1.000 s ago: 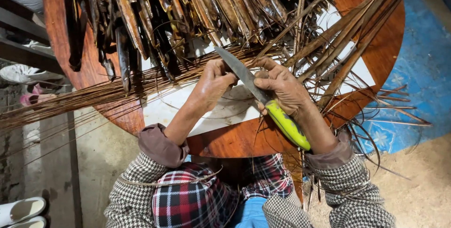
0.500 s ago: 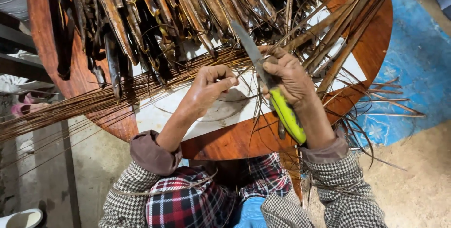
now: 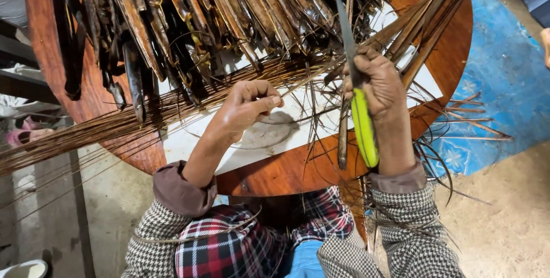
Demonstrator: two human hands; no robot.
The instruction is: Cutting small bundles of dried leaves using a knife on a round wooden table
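While the right hand (image 3: 375,86) is closed tight around a knife (image 3: 358,106), its lime-green handle runs down along the wrist at centre right of the frame and its grey blade points up toward the top edge, crossing a thin brown strip (image 3: 342,123) that hangs down just left of the handle. Whether that hand also pinches the strip cannot be told. Left of it, near the middle of the frame, the left hand (image 3: 246,109) is curled with the fingers folded in and the thumb laid over them, pinching the end of a thin stem (image 3: 303,80) that slants up to the right toward the knife. Both hands hover over a white board (image 3: 189,140) lying on a round reddish wooden table (image 3: 286,172). A long sheaf of thin sticks (image 3: 86,135) runs from the left edge across the board toward the hands. Above, filling the upper half, lies a pile of dark dried leaves (image 3: 217,14). Broader strips (image 3: 424,23) fan toward the upper right. At the right, a blue mat (image 3: 504,77) covers the ground. Along the bottom show checked sleeves (image 3: 412,238) and a red plaid garment (image 3: 229,249).
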